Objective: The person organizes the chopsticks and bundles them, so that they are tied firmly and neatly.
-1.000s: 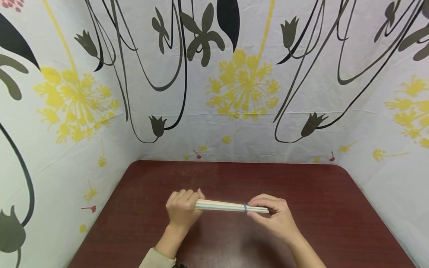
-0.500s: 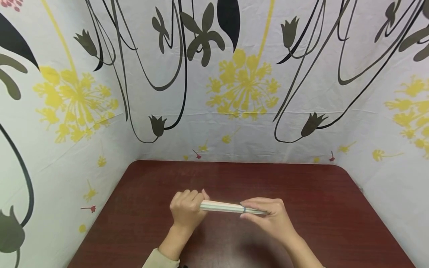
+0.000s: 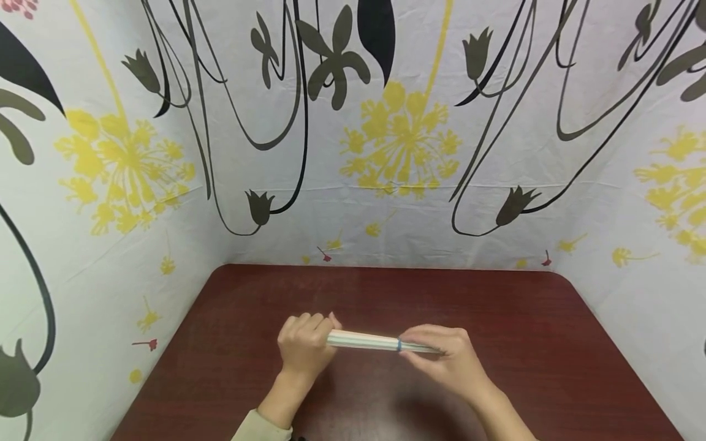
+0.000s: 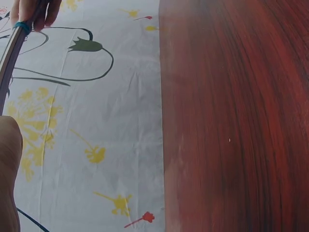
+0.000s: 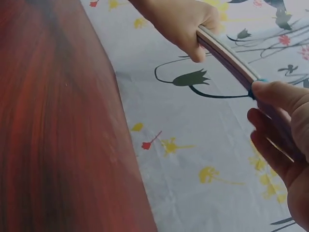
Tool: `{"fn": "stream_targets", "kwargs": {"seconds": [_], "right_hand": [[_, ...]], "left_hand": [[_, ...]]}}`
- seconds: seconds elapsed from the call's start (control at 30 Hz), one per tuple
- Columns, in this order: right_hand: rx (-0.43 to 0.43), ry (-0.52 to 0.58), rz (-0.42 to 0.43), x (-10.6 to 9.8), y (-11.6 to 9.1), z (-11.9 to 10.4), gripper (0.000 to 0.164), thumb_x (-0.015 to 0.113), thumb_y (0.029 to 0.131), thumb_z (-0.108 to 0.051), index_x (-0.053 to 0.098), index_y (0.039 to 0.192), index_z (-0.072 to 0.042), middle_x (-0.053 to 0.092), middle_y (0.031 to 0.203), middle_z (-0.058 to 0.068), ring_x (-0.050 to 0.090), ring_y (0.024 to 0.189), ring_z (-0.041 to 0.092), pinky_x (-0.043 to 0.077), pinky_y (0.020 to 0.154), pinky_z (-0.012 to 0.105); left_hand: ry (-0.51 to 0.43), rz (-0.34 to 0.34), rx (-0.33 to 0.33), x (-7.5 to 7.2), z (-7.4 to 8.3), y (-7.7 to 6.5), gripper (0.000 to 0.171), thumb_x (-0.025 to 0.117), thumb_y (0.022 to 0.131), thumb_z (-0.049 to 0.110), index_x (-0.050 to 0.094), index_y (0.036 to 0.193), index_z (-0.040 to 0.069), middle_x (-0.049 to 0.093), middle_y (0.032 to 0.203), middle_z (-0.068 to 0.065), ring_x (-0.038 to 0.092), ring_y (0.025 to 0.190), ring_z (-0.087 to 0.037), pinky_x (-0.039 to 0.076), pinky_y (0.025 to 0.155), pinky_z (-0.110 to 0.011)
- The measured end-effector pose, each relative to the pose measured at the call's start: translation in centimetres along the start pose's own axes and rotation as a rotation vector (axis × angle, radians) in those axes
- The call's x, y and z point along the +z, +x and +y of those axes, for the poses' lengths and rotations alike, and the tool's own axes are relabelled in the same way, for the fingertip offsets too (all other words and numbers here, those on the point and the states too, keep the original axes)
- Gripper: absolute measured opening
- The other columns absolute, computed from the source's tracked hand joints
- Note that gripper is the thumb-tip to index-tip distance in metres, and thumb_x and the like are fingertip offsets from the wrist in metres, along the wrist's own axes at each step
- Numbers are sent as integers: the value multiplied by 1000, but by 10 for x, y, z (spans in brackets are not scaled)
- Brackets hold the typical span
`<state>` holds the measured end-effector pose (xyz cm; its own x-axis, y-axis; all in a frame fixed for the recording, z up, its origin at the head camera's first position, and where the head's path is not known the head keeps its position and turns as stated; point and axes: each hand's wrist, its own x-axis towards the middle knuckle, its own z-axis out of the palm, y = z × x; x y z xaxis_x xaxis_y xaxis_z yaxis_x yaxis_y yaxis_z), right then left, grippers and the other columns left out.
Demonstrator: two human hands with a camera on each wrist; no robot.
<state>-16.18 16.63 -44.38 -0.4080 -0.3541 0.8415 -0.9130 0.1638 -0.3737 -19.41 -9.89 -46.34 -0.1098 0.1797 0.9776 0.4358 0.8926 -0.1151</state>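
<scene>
A slim bundle of long pale sticks [image 3: 364, 340], held level above the table, spans both hands in the head view. Its kind is not plain. A blue elastic band [image 3: 399, 345] circles it toward the right end. My left hand [image 3: 306, 345] grips the left end in a fist, hiding that end. Beside the band, the thumb and fingers of my right hand [image 3: 449, 358] pinch the bundle, covering most of its right end. In the right wrist view the band [image 5: 252, 92] sits against my right thumb.
The dark red-brown table [image 3: 386, 294] lies beneath both hands. White cloth [image 3: 408, 226] printed with yellow, grey and red plants rises along its back and both sides.
Both hands have shifted slightly with the bundle, the left a little rightward overall. My right fingertips have slid a little over the band and back to beside it.
</scene>
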Motion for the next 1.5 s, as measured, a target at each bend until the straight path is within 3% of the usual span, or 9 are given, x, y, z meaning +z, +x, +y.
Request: {"fn": "stream_targets", "kwargs": {"seconds": [0.07,0.13,0.3,0.53,0.77,0.97,1.17,1.4,1.5], "right_hand": [[-49,-71,-23,0,2,-2,13,77,89,-12,77,97,-2,76,89,9,74,78,19,57,77,22],[-85,-165,-52,0,5,-4,22,71,95,-24,77,99,-3,77,91,8,74,79,18,57,76,24],[-102,-333,-106,3,6,-11,24,71,94,-31,79,104,-11,78,97,0,74,81,12,57,72,30],[-23,-99,-100,3,0,-6,26,81,85,-17,75,105,-2,76,95,8,75,81,18,57,76,21],[-27,-38,-107,1,1,-1,21,80,77,1,75,96,-7,74,88,3,71,73,12,55,66,17],[9,-185,-182,-3,4,-9,16,80,80,-4,75,95,-9,74,89,-2,71,76,9,56,70,19],[-39,-412,-191,6,13,-21,31,88,66,-8,77,94,-9,76,90,-3,72,76,10,57,69,25],[-1,-361,-163,8,14,-25,40,90,68,-14,75,105,-6,76,95,2,72,76,10,55,69,17],[14,-320,-155,4,12,-23,34,88,72,-13,75,103,-5,75,95,2,73,78,13,56,72,18]], "left_hand": [[6,0,-3,0,2,0,42,51,87,13,32,49,15,34,45,5,26,38,-14,21,40,-26],[7,0,0,0,4,-1,42,51,86,13,33,49,15,34,45,6,26,38,-14,22,40,-26],[-6,4,8,1,10,-1,41,51,83,11,31,48,17,30,45,7,22,39,-13,19,41,-24],[-9,-10,5,-2,6,-3,41,50,86,12,32,49,16,31,45,6,24,39,-14,21,41,-25],[-17,-31,6,-2,4,-5,42,51,86,13,33,49,16,33,45,6,25,39,-13,22,41,-26],[-5,-28,3,-1,8,-6,42,50,86,12,32,48,16,32,44,6,24,40,-13,21,41,-26],[-11,-32,20,3,21,-2,39,52,84,12,38,48,16,38,46,6,30,39,-14,25,41,-26],[-4,-30,10,2,20,0,36,53,84,13,40,50,16,39,46,6,31,39,-15,26,41,-28],[-2,-16,-6,0,14,-2,39,51,84,13,36,49,15,34,45,6,27,39,-15,23,41,-27]]}}
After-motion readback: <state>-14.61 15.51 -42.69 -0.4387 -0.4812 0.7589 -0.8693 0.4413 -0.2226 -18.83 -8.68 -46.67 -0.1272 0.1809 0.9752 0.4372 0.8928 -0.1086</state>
